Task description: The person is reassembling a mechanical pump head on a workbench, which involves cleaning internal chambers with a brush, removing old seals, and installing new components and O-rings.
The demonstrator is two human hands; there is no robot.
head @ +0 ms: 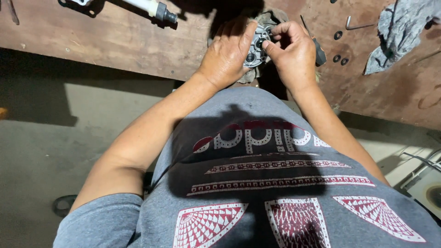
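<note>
My left hand (227,55) wraps around a round grey metal part (257,46) with several holes, held upright over the edge of a brown wooden workbench (128,41). My right hand (291,53) touches the same part from the right, fingertips pinched at its upper rim. A dirty rag (268,17) lies behind and under the part, mostly hidden by my hands.
A screwdriver (317,48) lies just right of my right hand. Small black washers (338,35) and a bent hex key (356,25) sit further right, beside a grey cloth (399,32). A white tube with a black tip (156,9) lies at the bench's far side. Concrete floor (69,138) below.
</note>
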